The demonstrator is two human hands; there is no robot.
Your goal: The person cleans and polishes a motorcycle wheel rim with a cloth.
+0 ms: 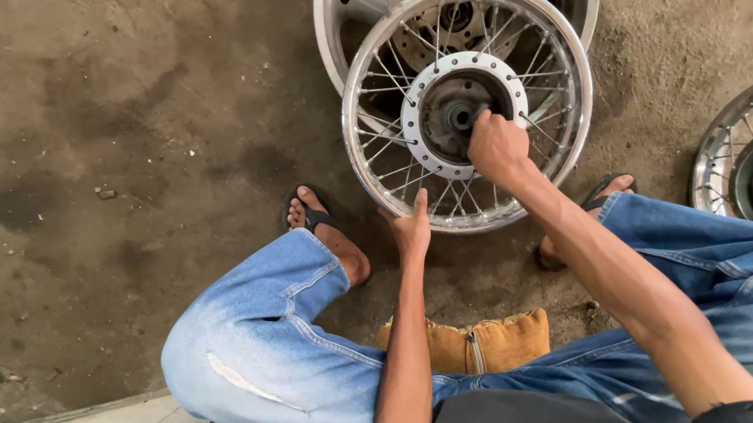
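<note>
Spoked wheel [468, 105] upright on the floor [97, 182] between my feet.
It looks stiff, fairly heavy metal with thin spokes, so I judge the rim the best hold. My left hand [412, 228] steadies its lower rim, fingers loosely spread; my right hand [497, 145] is fisted at its hub, contents hidden. A cast wheel [347, 0] leans behind it.

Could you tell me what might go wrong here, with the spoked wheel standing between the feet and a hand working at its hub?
The spoked wheel stands on edge, steadied only by the left hand at its rim, so it could tip or roll. The right hand works at the hub, close to the brake disc and thin spokes, where fingers might get pinched or scraped. The feet wear open sandals right beside the rim, so a slipping wheel could strike the toes.
</note>
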